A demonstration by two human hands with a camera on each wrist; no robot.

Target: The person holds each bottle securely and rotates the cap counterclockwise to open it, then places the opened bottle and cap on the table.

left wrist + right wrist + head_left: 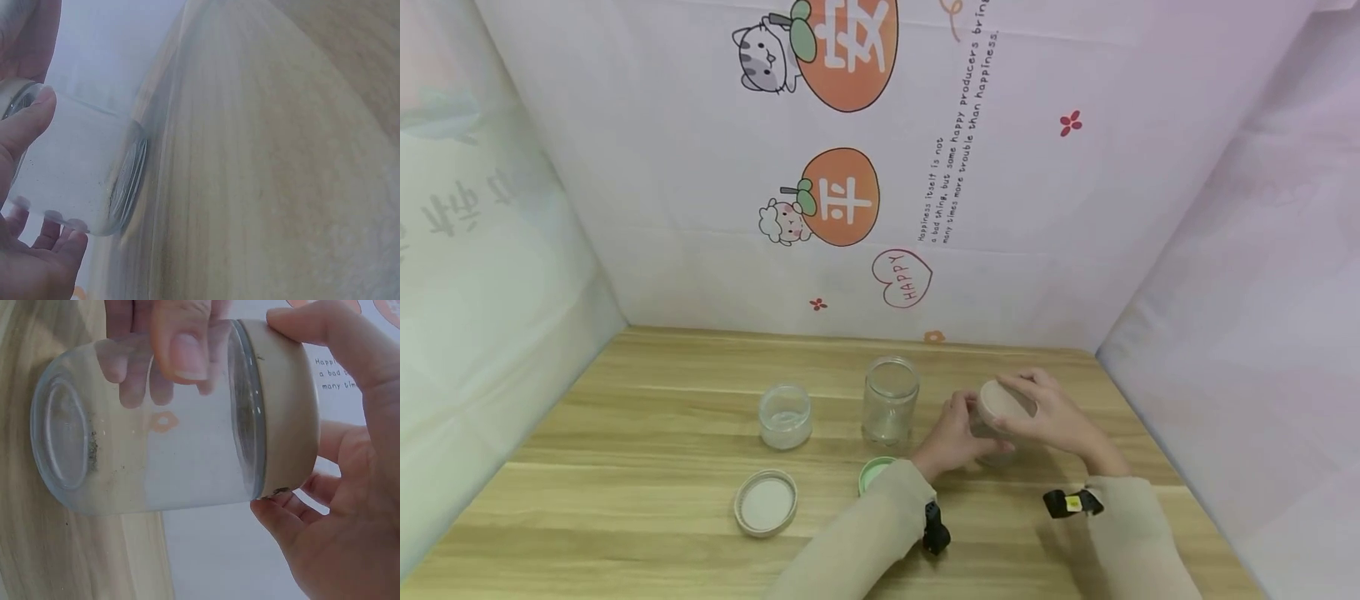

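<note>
A clear glass jar (125, 469) with a beige lid (290, 412) on its mouth stands at the right of the table. My left hand (952, 437) grips the jar's side, thumb on the near side and fingers behind the glass, as the left wrist view shows with the jar (75, 162). Around the lid's rim curl the fingers and thumb of my right hand (1054, 419). Whether the lid sits fully down on the glass I cannot tell.
Left of the hands stands a tall open glass jar (889, 408), and farther left a short one (786, 421). An upturned beige lid (766, 502) lies in front of it. My left sleeve partly covers a green lid (872, 471). Printed cloth (1015, 183) walls the table's back.
</note>
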